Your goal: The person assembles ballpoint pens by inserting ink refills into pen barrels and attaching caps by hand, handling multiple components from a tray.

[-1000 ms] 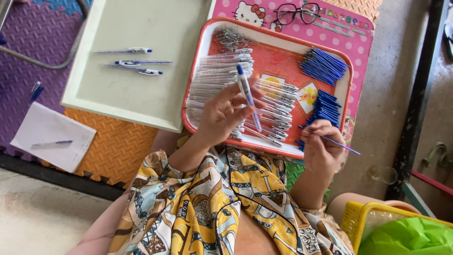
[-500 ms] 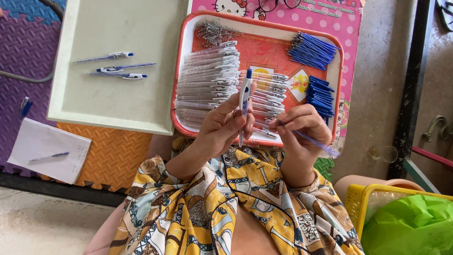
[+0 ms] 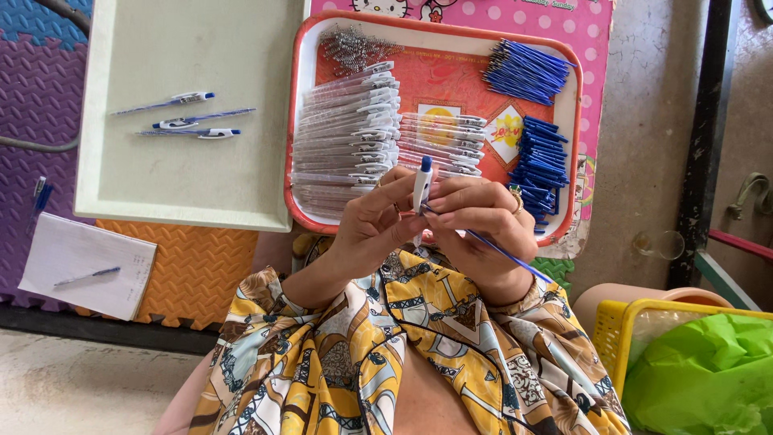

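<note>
My left hand (image 3: 372, 221) holds a clear pen barrel (image 3: 421, 182) upright, its blue and white top pointing away from me. My right hand (image 3: 481, 216) pinches a thin blue refill (image 3: 507, 256) whose front end meets the barrel's lower end between my fingers. Both hands hover over the near rim of a red tray (image 3: 572, 161). In the tray lie rows of clear pen barrels (image 3: 346, 137), two heaps of blue refills (image 3: 527, 71) and a small pile of metal springs (image 3: 350, 47).
A pale green tray (image 3: 241, 209) to the left carries three finished pens (image 3: 187, 122). A white notepad (image 3: 84, 262) with a pen lies on orange and purple foam mats. A yellow basket (image 3: 616, 322) with a green bag stands at the lower right.
My right hand has come in from the right with the refill and now meets my left hand. The barrel has turned more upright.
</note>
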